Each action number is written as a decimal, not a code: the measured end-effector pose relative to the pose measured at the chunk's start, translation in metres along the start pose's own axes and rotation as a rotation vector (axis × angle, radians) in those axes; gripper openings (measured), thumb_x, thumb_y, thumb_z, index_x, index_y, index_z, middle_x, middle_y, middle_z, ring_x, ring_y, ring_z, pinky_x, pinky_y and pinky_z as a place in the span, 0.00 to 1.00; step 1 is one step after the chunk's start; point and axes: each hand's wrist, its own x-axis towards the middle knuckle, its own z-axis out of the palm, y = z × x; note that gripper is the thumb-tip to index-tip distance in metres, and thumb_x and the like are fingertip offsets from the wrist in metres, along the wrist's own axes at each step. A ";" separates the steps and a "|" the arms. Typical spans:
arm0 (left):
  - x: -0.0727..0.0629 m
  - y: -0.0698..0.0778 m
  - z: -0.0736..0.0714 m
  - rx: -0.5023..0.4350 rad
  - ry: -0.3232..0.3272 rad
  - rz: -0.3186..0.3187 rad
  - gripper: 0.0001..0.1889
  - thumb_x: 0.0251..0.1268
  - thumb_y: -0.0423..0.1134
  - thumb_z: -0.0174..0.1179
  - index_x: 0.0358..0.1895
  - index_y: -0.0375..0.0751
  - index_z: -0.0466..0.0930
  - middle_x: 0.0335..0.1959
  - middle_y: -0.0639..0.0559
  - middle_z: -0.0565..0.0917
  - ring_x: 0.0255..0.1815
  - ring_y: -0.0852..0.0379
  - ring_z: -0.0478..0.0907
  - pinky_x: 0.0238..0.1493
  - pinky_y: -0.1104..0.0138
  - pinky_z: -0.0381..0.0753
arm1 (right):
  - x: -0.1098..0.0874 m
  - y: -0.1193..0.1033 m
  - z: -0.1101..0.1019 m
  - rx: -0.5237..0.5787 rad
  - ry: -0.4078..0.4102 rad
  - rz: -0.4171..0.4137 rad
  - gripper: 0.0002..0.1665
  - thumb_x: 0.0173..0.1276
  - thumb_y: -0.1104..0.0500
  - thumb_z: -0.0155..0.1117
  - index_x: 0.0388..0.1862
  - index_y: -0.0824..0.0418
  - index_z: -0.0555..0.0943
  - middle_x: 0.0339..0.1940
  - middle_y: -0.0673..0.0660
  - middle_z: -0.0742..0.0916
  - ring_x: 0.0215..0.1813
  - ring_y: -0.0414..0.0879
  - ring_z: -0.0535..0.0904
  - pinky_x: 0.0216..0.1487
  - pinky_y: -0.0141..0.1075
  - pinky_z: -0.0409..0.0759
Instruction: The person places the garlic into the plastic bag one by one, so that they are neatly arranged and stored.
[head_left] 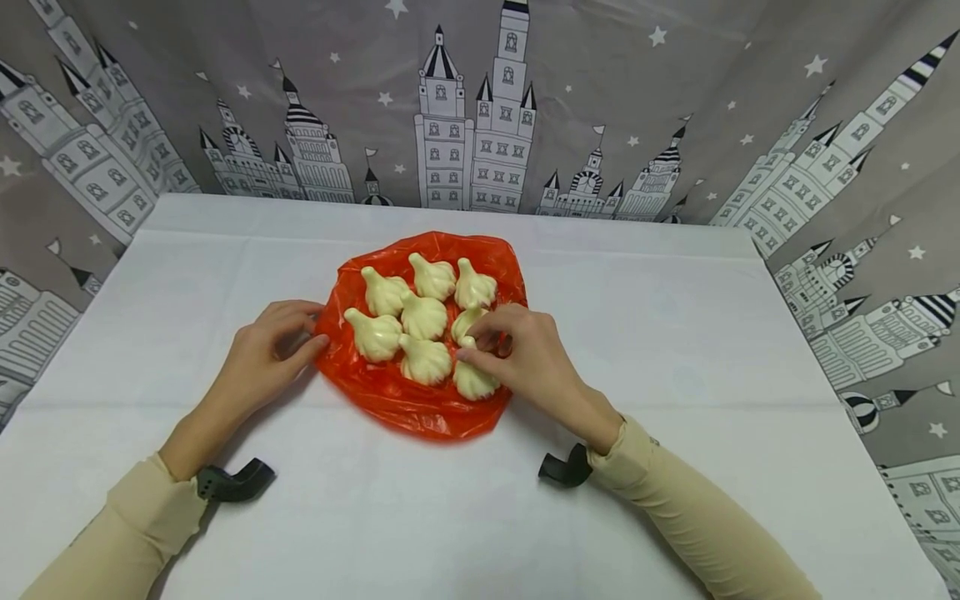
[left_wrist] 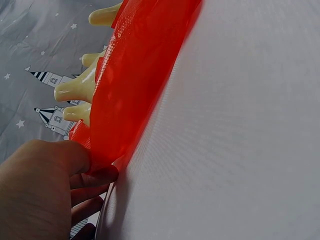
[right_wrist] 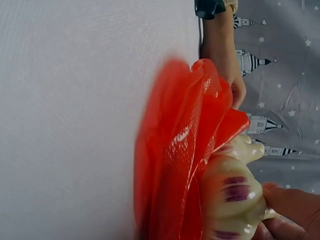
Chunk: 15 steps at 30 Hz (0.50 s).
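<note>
Several cream garlic bulbs with their stems up lie on a crumpled red plastic bag in the head view. My left hand is at the bag's left edge. In the left wrist view, thumb and finger pinch the red plastic. At the right of the bag, my right hand pinches the stem of the nearest right garlic bulb. Purple streaks show on this bulb in the right wrist view. Another bulb just behind it is partly hidden by the right hand.
The bag lies on a white-covered table. Behind and beside the table hangs a grey curtain printed with castles and stars. Each wrist wears a black camera mount, one at the left cuff and one at the right.
</note>
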 end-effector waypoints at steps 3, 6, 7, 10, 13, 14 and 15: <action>0.000 0.000 0.000 -0.001 -0.004 -0.003 0.03 0.68 0.34 0.70 0.38 0.42 0.85 0.61 0.40 0.85 0.67 0.40 0.76 0.64 0.89 0.57 | 0.000 0.000 -0.002 0.004 0.015 0.004 0.12 0.62 0.54 0.83 0.40 0.58 0.90 0.33 0.51 0.89 0.36 0.44 0.83 0.36 0.41 0.83; 0.000 0.001 0.001 0.002 -0.004 -0.001 0.03 0.68 0.33 0.70 0.37 0.42 0.85 0.60 0.40 0.85 0.67 0.41 0.77 0.63 0.89 0.56 | 0.000 0.002 -0.005 0.017 0.043 0.015 0.13 0.64 0.53 0.81 0.42 0.58 0.91 0.35 0.51 0.90 0.36 0.44 0.83 0.36 0.40 0.84; 0.000 0.001 0.001 0.001 -0.004 0.000 0.03 0.68 0.33 0.70 0.37 0.42 0.85 0.60 0.40 0.85 0.66 0.41 0.77 0.63 0.89 0.57 | 0.000 0.002 -0.006 0.019 0.056 0.018 0.12 0.65 0.53 0.81 0.42 0.58 0.91 0.36 0.51 0.90 0.35 0.44 0.83 0.35 0.40 0.84; 0.000 0.001 0.001 0.002 -0.003 -0.001 0.03 0.67 0.33 0.71 0.37 0.42 0.85 0.60 0.40 0.85 0.66 0.41 0.77 0.63 0.90 0.56 | 0.000 0.003 -0.008 0.010 0.097 0.016 0.11 0.68 0.52 0.77 0.44 0.58 0.91 0.38 0.51 0.91 0.33 0.43 0.81 0.34 0.37 0.82; 0.000 0.002 0.001 0.002 -0.001 -0.002 0.03 0.67 0.32 0.71 0.37 0.42 0.85 0.60 0.40 0.86 0.66 0.41 0.77 0.62 0.90 0.56 | -0.001 0.005 -0.008 -0.029 0.146 -0.002 0.13 0.71 0.52 0.74 0.47 0.60 0.90 0.40 0.53 0.90 0.34 0.43 0.80 0.35 0.35 0.79; 0.000 0.002 0.001 0.002 0.000 -0.001 0.03 0.67 0.32 0.71 0.37 0.42 0.85 0.60 0.40 0.86 0.66 0.41 0.77 0.63 0.90 0.56 | -0.001 0.006 -0.008 -0.043 0.164 -0.009 0.14 0.72 0.51 0.73 0.48 0.60 0.89 0.40 0.54 0.90 0.36 0.44 0.80 0.36 0.36 0.79; 0.001 0.002 0.001 0.001 0.000 -0.002 0.03 0.67 0.32 0.71 0.37 0.42 0.85 0.60 0.40 0.86 0.66 0.41 0.77 0.62 0.90 0.57 | -0.001 0.008 -0.008 -0.059 0.182 -0.015 0.16 0.73 0.51 0.72 0.50 0.61 0.88 0.41 0.55 0.89 0.37 0.45 0.80 0.36 0.36 0.78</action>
